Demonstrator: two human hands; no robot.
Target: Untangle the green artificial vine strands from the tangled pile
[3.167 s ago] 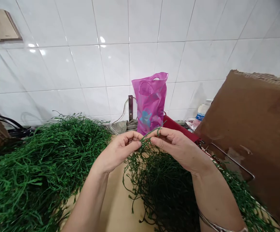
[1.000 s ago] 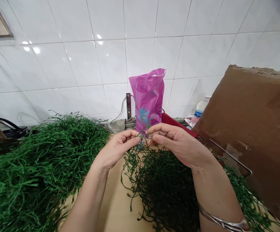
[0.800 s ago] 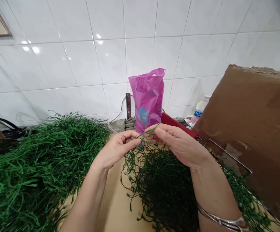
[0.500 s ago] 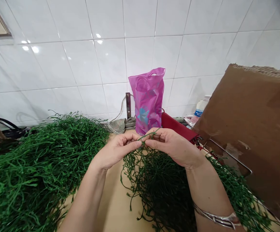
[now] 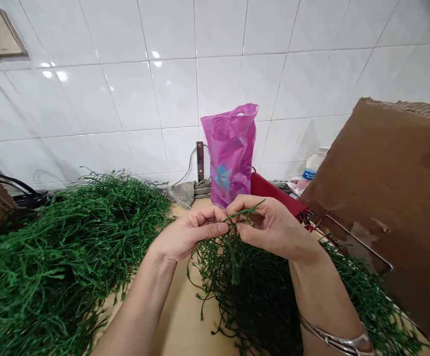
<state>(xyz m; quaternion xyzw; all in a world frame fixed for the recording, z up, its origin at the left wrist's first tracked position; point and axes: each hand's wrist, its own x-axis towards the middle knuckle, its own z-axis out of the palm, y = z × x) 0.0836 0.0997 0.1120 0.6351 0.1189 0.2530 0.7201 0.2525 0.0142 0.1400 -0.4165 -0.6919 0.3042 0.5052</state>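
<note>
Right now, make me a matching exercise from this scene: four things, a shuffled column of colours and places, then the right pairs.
Things:
1. Metal bangle
2. Heap of green strands
3. Plastic carrier bag
4. Cardboard sheet

Colours and places:
A. Pink, standing before the tiled wall
B. Green, left of the left hand
C. Silver, around the right arm
D. Brown, at the far right

Pairs: 1-C, 2-B, 3-A, 4-D

Compared with a moment ago, left hand (image 5: pixel 189 235) and right hand (image 5: pixel 274 228) sit slightly lower and further right; green sprig (image 5: pixel 245 212) now crosses the fingers (image 5: pixel 215 228), stem (image 5: pixel 233 259) dropping straight down.
</note>
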